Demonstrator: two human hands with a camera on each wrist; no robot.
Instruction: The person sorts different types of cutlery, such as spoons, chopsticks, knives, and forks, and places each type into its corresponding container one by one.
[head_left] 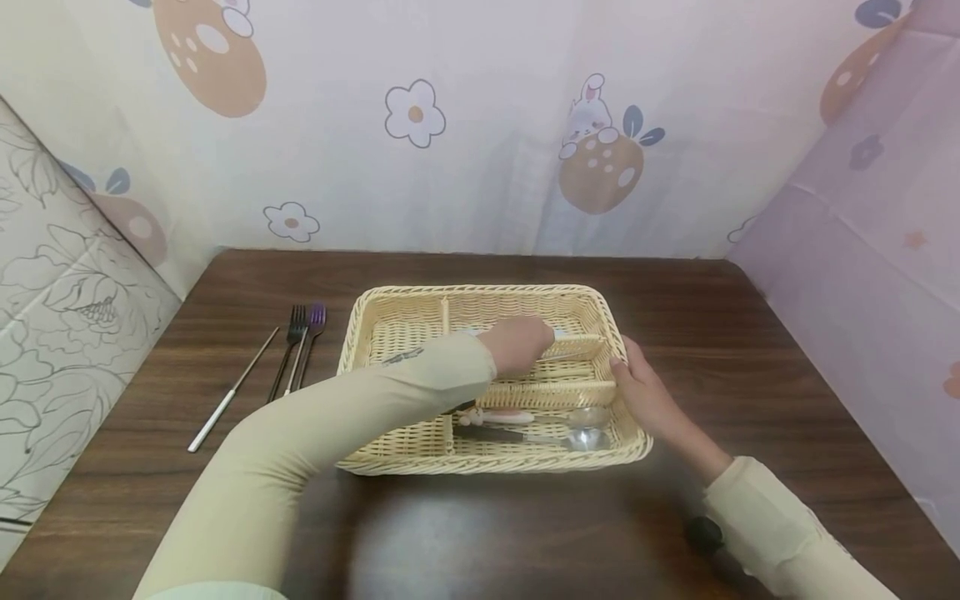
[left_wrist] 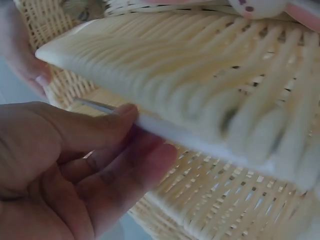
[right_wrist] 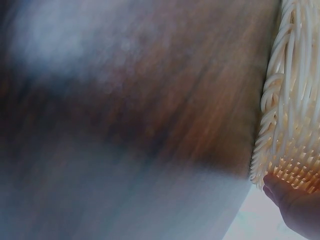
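A cream wicker basket [head_left: 495,467] with divided compartments stands on the dark wooden table. My left hand [head_left: 517,346] reaches into a middle compartment. In the left wrist view, thumb and fingers pinch a slim chopstick [left_wrist: 95,105], its metal end pointing away and its white handle running along under a woven divider [left_wrist: 165,80]. My right hand [head_left: 645,387] grips the basket's right side, thumb over the rim. Two spoons, one with a dark handle [head_left: 491,434] and one with a pale figured handle [head_left: 502,417], lie in the front compartment.
Left of the basket lie a white-handled chopstick [head_left: 232,390], a black fork [head_left: 295,325] and a purple-tipped fork [head_left: 317,321], with another slim handle between them. Patterned cloths hang behind the table and at both sides.
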